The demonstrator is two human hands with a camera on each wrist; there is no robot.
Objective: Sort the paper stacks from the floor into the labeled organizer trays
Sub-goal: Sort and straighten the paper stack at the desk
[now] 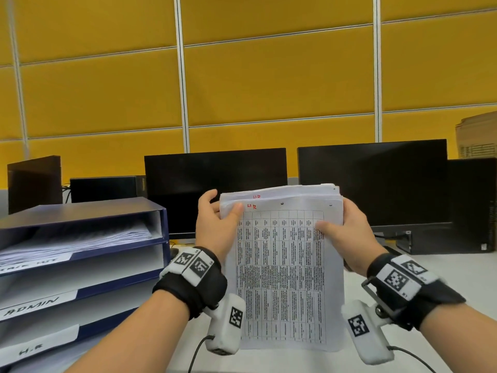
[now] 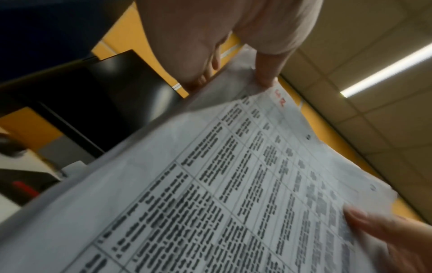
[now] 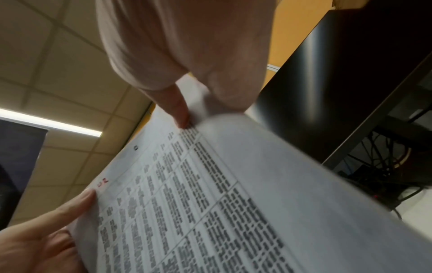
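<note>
I hold a thick paper stack (image 1: 287, 270) upright over the desk, its front sheet a printed table with red handwriting at the top left. My left hand (image 1: 217, 222) grips the stack's upper left corner, thumb on the front sheet. My right hand (image 1: 347, 232) grips the upper right edge the same way. The left wrist view shows the paper stack (image 2: 233, 194) with my left thumb (image 2: 266, 73) pressing its corner. In the right wrist view my right thumb (image 3: 177, 109) pinches the paper stack (image 3: 210, 194). The blue organizer trays (image 1: 80, 254) stand to the left, labelled ADMIN (image 1: 32, 305) and H.R (image 1: 31, 352).
The top tray holds papers (image 1: 80, 238). Two dark monitors (image 1: 215, 184) (image 1: 373, 181) stand behind the stack, with computer cases (image 1: 473, 205) and cables at the right. A cardboard box (image 1: 476, 135) sits far right. A yellow partition wall (image 1: 269, 76) backs the white desk (image 1: 457, 270).
</note>
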